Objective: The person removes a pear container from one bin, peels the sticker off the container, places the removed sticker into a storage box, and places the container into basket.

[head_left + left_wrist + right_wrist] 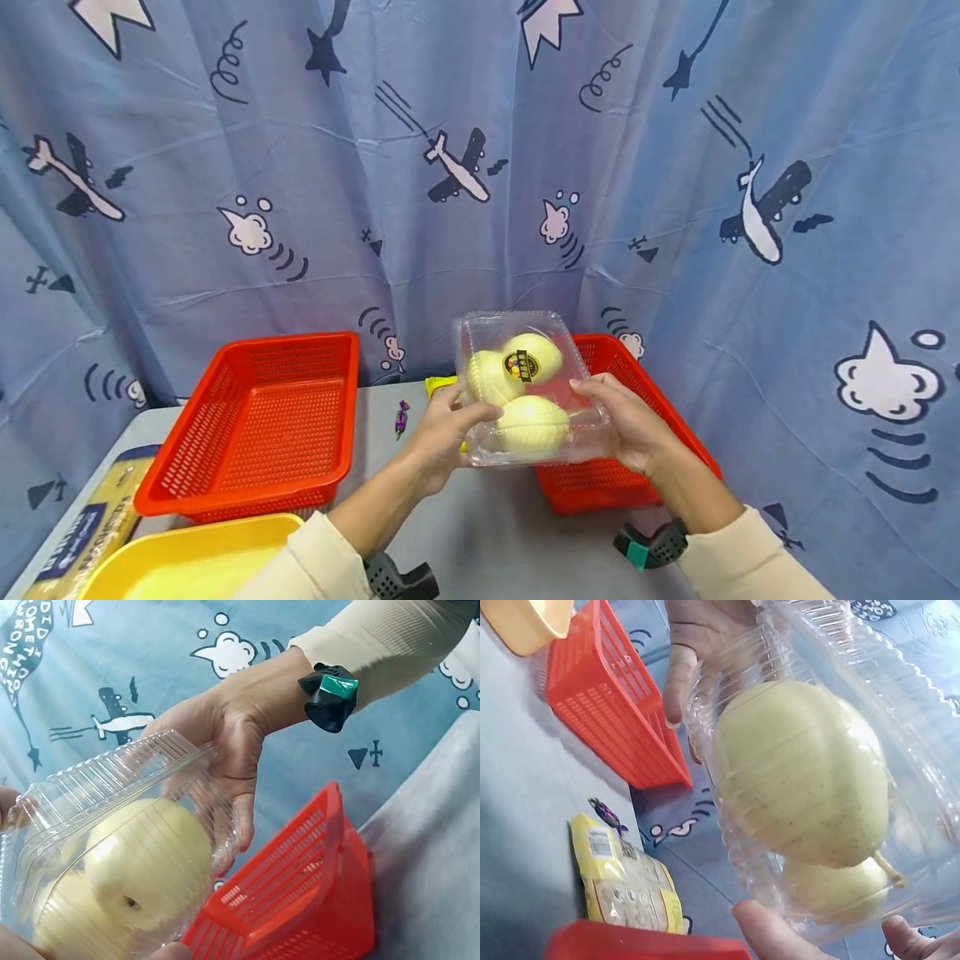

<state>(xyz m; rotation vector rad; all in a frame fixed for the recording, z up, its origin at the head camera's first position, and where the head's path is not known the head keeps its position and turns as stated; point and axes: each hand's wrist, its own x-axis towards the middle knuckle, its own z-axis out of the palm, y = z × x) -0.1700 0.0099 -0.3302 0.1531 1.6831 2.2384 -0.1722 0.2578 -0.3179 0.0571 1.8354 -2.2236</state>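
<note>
A clear plastic clamshell box (566, 354) is held up in both hands above the table, tilted so its lid shows. Inside lie three pale yellow pears (532, 423); a round dark label (521, 367) is stuck on the lid. My left hand (442, 437) grips the near left side, thumb over the lid. On the right side, my right hand (628, 423) holds the box with its thumb on top. In the right wrist view a pear (802, 772) shows through the clear wall. A red basket (600, 487) stands behind and below the box, partly hidden.
Another red basket (288, 433) stands at the left, a yellow bin (195, 554) in front of it. A long golden packet (90, 529) lies at the far left. A purple-wrapped candy (401, 418) and a yellow packet (626, 877) lie between the baskets. A blue patterned curtain (405, 275) hangs behind.
</note>
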